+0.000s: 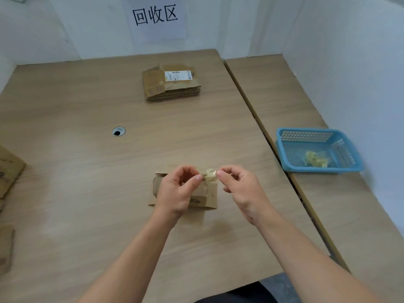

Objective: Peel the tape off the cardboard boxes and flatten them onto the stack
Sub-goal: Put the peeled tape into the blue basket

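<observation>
Both hands pinch a crumpled wad of clear tape (209,174) above a small cardboard box (205,196) on the wooden table (87,171): left hand (175,192) and right hand (242,189) each closed narrowly, thumb and forefinger gripping opposite ends. The flattened stack (171,84) lies well beyond; a blue basket (317,149) sits to the right.

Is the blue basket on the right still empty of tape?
No: a crumpled wad of yellowish tape already lies in the blue basket.

Matt wood-grain table (87,171); glossy plastic basket (284,149).
</observation>
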